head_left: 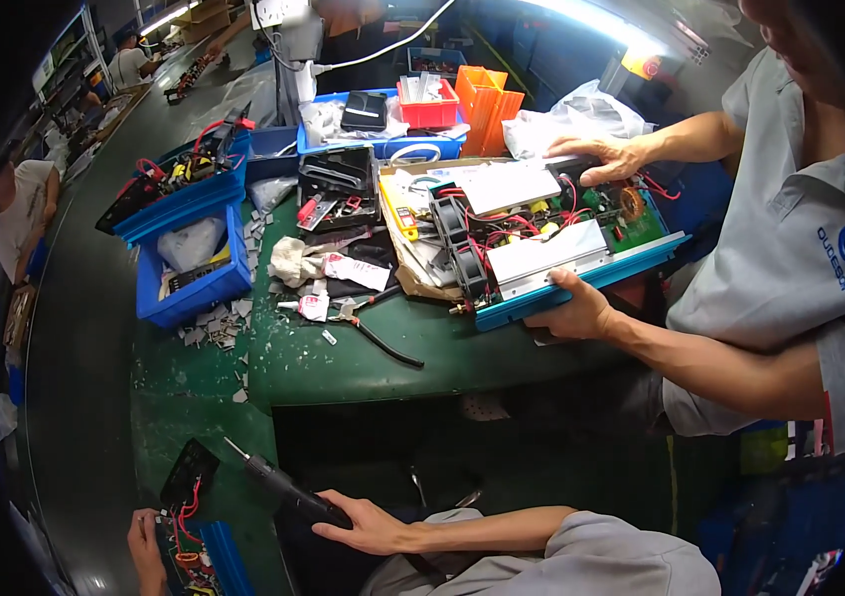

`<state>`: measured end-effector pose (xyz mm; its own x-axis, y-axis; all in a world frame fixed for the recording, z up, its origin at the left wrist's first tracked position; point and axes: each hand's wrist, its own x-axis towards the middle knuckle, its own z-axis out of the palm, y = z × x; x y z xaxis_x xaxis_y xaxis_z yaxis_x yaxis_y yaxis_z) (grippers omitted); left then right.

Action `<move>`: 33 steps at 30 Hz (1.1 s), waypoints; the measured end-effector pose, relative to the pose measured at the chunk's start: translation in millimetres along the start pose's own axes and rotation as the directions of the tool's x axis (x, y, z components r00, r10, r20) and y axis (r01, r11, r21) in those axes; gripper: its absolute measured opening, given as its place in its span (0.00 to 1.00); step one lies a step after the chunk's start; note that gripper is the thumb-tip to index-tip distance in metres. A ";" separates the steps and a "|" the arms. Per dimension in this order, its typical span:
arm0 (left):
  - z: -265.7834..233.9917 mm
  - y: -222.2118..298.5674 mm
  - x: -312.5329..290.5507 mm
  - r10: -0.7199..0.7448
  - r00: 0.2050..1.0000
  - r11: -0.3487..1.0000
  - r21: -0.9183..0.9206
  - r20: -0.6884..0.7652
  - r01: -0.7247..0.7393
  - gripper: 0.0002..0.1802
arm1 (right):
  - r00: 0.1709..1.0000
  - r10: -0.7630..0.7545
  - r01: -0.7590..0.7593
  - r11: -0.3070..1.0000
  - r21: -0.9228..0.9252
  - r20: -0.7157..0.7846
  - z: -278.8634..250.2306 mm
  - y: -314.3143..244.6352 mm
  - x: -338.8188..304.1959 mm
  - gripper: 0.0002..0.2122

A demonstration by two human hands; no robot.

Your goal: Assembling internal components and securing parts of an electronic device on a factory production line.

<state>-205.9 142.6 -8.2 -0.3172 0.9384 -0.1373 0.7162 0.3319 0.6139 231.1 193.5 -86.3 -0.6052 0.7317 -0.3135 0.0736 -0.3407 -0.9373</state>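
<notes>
My right hand (373,524) is wrapped round a black electric screwdriver (288,491), its bit pointing up and to the left. At the lower left edge, my left hand (147,552) grips the side of a circuit board unit (189,558) with red wires, a copper coil and a blue metal housing (227,556). Part of this unit is cut off by the picture's edge. A black end panel (190,471) hangs on its red wires just above, left of the screwdriver tip. The bit touches nothing.
Across the green bench (343,372), a co-worker's two hands hold a larger blue-cased unit (561,263) with fans. Cutters (378,333), a glue tube (311,306) and gloves (295,260) lie mid-bench. A blue bin (152,288), another wired unit (179,194) and a conveyor (75,397) are at left.
</notes>
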 end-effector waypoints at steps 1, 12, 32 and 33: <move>0.8 -0.7 -0.4 0.011 1.000 1.000 0.010 -0.013 -0.011 0.13 | 1.000 -0.011 0.011 1.000 0.005 -0.001 0.0 1.1 0.5 0.25; 1.0 14.4 -6.0 -0.016 0.999 0.998 0.052 -0.028 0.018 0.14 | 0.992 -0.128 0.128 0.992 0.001 -0.024 3.6 24.8 5.9 0.26; 1.8 10.3 -5.7 0.003 1.000 0.999 0.053 -0.028 -0.001 0.15 | 0.998 -0.042 0.042 0.999 -0.004 0.054 -3.7 15.3 6.1 0.29; 1.8 9.3 -5.4 0.004 1.000 0.998 0.056 -0.025 -0.003 0.15 | 0.997 -0.050 0.050 0.999 -0.006 0.052 -4.2 13.7 5.7 0.28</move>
<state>-196.5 140.8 -3.2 -0.3298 0.9370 -0.1154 0.7505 0.3343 0.5701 232.0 195.5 -101.5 -0.6488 0.7159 -0.2579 0.0481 -0.2997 -0.9528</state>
